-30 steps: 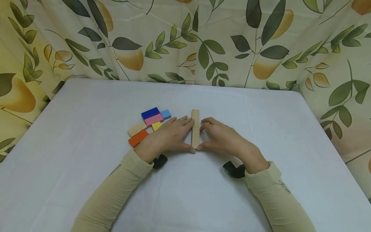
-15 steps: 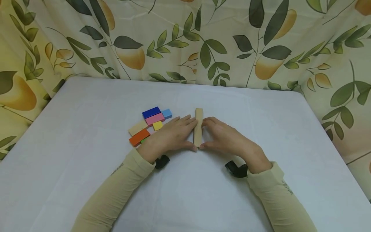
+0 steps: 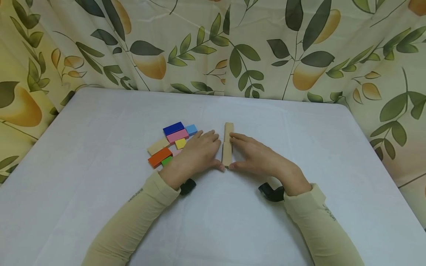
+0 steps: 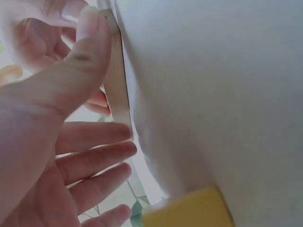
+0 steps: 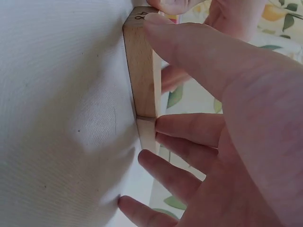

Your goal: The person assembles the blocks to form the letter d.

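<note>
Two pieces of wood lie in line near the middle of the white-covered table point(image 3: 216, 229), between the person's hands: a near pale bare-wood block point(image 3: 227, 155) and a far pale bare-wood block point(image 3: 229, 131), end to end, their left edges slightly out of line. The near one's end face bears dark characters, partly tucked behind a thumb.

The left hand point(image 3: 198, 151) is just beside them, its fingers fairly straight and spread, with gaps showing between them, and the thumb reaching to the near block's close end; I cannot tell whether that thumb touches. The right hand point(image 3: 257, 157) is on the other side, fingers apart and gently bent, pinching nothing. Its thumb tip is on the near block's end corner, and its index fingertip rests by the joint.

Left of the blocks, partly behind the left hand, sits a loose cluster: a dark blue block point(image 3: 173, 128), a pink block point(image 3: 178, 136), a small light blue block point(image 3: 191, 130), a small yellow block point(image 3: 180, 143), another bare-wood block point(image 3: 158, 147), an orange-red block point(image 3: 160, 157), a green block point(image 3: 166, 161) and a pale pink piece point(image 3: 176, 152). Beyond the table hangs a cream curtain point(image 3: 196, 77) printed with leaves and fruit.
</note>
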`<act>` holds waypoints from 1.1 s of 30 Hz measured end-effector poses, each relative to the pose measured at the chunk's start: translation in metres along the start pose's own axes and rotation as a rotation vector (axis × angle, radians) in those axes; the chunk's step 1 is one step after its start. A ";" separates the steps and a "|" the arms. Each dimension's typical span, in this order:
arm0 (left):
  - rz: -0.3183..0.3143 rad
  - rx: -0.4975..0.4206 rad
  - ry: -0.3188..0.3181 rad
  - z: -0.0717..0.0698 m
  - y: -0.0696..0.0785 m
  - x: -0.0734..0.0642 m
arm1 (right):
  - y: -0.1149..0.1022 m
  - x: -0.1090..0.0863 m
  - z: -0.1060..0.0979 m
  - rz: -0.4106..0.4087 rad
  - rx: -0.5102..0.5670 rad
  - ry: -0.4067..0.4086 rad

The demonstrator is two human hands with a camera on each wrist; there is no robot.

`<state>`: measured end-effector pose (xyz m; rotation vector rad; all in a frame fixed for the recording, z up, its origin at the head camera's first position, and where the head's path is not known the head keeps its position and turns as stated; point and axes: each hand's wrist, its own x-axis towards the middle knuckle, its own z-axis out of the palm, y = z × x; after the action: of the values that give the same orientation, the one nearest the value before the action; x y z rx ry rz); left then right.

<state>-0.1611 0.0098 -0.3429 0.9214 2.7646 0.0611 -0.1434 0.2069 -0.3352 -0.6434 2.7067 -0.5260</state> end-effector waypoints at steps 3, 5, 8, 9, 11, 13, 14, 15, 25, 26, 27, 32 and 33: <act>0.004 0.014 0.008 0.000 0.003 0.000 | 0.001 0.001 0.000 0.003 0.009 0.002; 0.012 0.020 0.012 -0.001 0.004 0.000 | 0.001 0.001 0.000 0.003 0.009 0.008; 0.023 0.031 0.019 0.000 0.005 0.000 | 0.003 0.001 0.000 0.001 0.006 0.018; 0.030 0.034 0.021 0.000 0.006 0.000 | 0.003 0.001 0.000 0.000 0.005 0.021; 0.040 0.031 0.018 0.001 0.006 0.000 | 0.004 0.002 0.000 -0.001 0.007 0.022; 0.047 0.023 0.013 0.002 0.007 0.000 | 0.004 0.002 0.000 0.000 0.008 0.020; 0.049 0.017 0.012 0.002 0.008 -0.001 | 0.005 0.002 0.001 -0.001 0.007 0.021; 0.049 0.012 0.012 0.001 0.008 -0.001 | 0.005 0.002 0.001 -0.002 0.004 0.023; 0.055 -0.005 0.038 -0.006 0.009 -0.006 | 0.012 0.003 -0.004 -0.017 0.034 0.004; 0.063 0.000 0.041 -0.007 0.009 -0.007 | 0.013 0.003 -0.004 -0.022 0.041 -0.001; 0.071 0.003 0.044 -0.008 0.010 -0.007 | 0.014 0.003 -0.004 -0.026 0.046 -0.009; 0.103 0.051 0.079 -0.006 0.012 -0.009 | 0.019 0.004 -0.004 -0.032 0.031 -0.035; 0.101 0.063 0.087 -0.005 0.012 -0.009 | 0.019 0.004 -0.004 -0.028 0.019 -0.037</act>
<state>-0.1481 0.0145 -0.3347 1.0999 2.8125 0.0316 -0.1554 0.2223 -0.3406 -0.6805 2.6582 -0.5413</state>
